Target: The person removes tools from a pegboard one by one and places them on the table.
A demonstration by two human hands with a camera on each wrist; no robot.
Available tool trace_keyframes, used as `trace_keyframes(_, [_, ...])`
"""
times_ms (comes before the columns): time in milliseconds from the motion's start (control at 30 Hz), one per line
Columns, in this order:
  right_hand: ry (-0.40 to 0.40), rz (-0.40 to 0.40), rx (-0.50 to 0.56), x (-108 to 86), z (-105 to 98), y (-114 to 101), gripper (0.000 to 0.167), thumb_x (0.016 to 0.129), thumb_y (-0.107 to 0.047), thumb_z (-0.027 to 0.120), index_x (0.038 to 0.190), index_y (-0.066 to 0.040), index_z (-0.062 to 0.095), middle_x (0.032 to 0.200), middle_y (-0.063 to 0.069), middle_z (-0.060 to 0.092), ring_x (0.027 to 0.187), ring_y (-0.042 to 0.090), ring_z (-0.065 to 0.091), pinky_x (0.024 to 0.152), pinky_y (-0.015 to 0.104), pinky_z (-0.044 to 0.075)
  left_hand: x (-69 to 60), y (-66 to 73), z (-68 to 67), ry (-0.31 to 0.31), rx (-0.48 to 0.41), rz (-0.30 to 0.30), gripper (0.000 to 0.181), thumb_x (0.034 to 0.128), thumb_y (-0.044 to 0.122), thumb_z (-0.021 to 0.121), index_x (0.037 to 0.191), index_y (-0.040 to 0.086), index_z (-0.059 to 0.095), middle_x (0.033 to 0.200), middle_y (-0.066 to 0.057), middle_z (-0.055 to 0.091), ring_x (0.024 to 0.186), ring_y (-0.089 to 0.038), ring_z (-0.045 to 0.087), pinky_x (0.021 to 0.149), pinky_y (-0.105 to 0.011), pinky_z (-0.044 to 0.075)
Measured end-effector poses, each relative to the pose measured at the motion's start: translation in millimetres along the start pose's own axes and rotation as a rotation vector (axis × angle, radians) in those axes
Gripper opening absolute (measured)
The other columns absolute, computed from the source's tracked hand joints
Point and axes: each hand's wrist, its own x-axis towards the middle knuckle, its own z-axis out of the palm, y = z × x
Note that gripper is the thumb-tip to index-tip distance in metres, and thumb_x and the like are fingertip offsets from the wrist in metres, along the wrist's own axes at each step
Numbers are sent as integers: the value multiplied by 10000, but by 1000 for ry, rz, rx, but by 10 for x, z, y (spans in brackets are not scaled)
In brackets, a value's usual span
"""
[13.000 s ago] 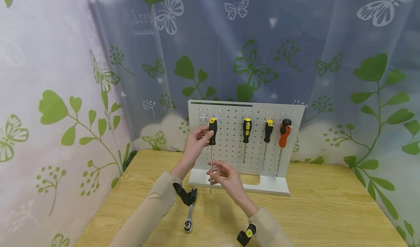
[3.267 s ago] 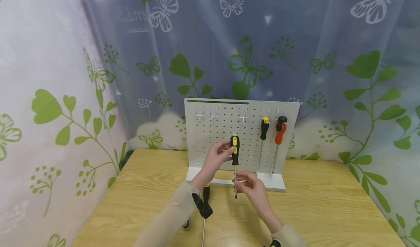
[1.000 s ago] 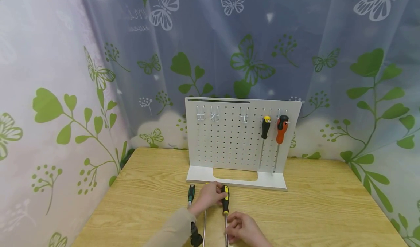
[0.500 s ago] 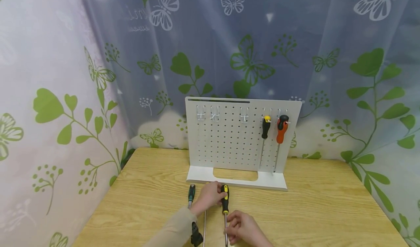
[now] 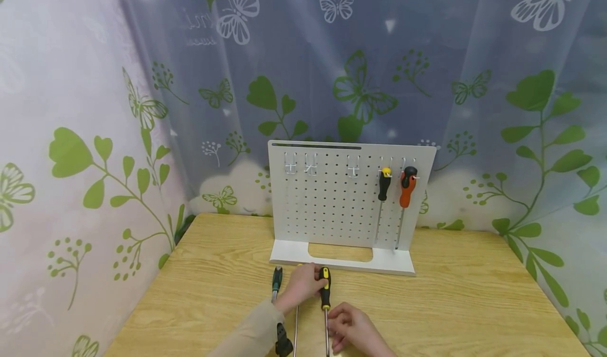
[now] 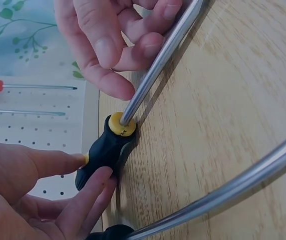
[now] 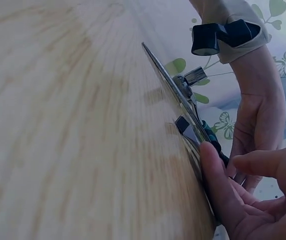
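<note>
A black-and-yellow screwdriver [image 5: 325,294] lies on the wooden table, shaft toward the person. My left hand [image 5: 302,285] pinches its handle between thumb and fingers; the left wrist view shows the thumb at the yellow inset. My right hand [image 5: 353,327] is beside the steel shaft [image 6: 158,67], thumb and fingers apart; whether a finger touches it I cannot tell. Left of it lies a longer screwdriver, its shaft [image 5: 296,328] visible and its handle mostly behind my left hand. Farther left is a ratchet wrench with a green-and-black handle [image 5: 277,279]; its head [image 7: 188,82] shows in the right wrist view.
A white pegboard stand [image 5: 327,204] rises behind the hands. On its right hang a black screwdriver with a yellow top [image 5: 384,186] and a red-and-black screwdriver [image 5: 408,188]. Three bare clear hooks [image 5: 353,167] are on its left and middle. A patterned curtain [image 5: 303,72] surrounds the table.
Earlier my left hand held the longer screwdriver by the pegboard, then both hands held the black-and-yellow one raised. It is now down on the table; my right fingers have loosened from its shaft.
</note>
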Motion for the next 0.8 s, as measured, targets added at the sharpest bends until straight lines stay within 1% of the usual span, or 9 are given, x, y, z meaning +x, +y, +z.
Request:
trace_keyframes(100, [-3,6,17,8,-15,7,237,994,-72,618,1146,99,558,810,87,676,604,194,686,578,370,635,-1,3,-6,5,3,4,317,898,53,744,1176,-81,669,938,-142,705,626,-149,655,514,-219,559])
trace_keyframes(200, [-4,-5,39,10,-32,-7,261,1002,-72,601,1180,111,547,832,99,678,633,200,691,598,375,640,-2,8,-23,16,14,18,303,889,49,748,1146,-91,669,921,-143,699,622,-135,636,520,-223,553])
trace_keyframes(300, [-8,-38,69,6,-56,-33,293,1016,-73,582,1218,131,524,869,126,685,668,209,698,617,372,644,3,1,-40,27,39,35,289,883,56,753,1108,-100,662,895,-138,695,622,-130,620,523,-215,522])
trace_keyframes(367, [-12,-62,90,0,-77,-54,313,1025,-72,573,1239,144,502,897,153,694,684,208,701,629,369,646,9,-12,-48,31,55,38,302,882,65,756,1108,-107,654,889,-136,689,628,-127,612,522,-208,505])
trace_keyframes(467, [-7,-86,120,-9,-113,-89,347,1026,-64,569,1269,163,467,956,188,698,705,202,701,654,377,649,23,-31,-63,36,80,39,321,887,87,758,1124,-103,653,879,-113,671,665,-134,593,535,-230,482])
trace_keyframes(567, [14,-96,126,-15,-160,-129,391,1017,-64,580,1300,170,447,1015,215,694,740,198,697,685,391,651,42,-43,-89,47,105,64,320,886,106,767,1118,-89,663,891,-108,669,736,-171,609,603,-283,528])
trace_keyframes(667, [41,-101,100,-12,-220,-166,414,1009,-68,586,1320,167,446,1055,232,687,778,208,692,702,400,651,66,-51,-125,55,113,99,325,893,118,769,1124,-85,663,961,-141,697,808,-216,660,690,-333,580])
trace_keyframes(700, [51,-105,87,-8,-243,-175,417,1009,-71,586,1322,168,448,1064,240,686,789,217,695,706,403,651,74,-51,-140,55,104,112,331,898,118,765,1133,-89,659,982,-155,703,821,-231,680,702,-344,593])
trace_keyframes(800, [83,-114,64,4,-311,-200,422,1009,-70,584,1335,163,449,1091,263,676,828,257,705,730,415,649,104,-49,-189,63,77,148,348,917,121,745,1166,-103,650,1021,-187,712,833,-264,720,680,-344,608])
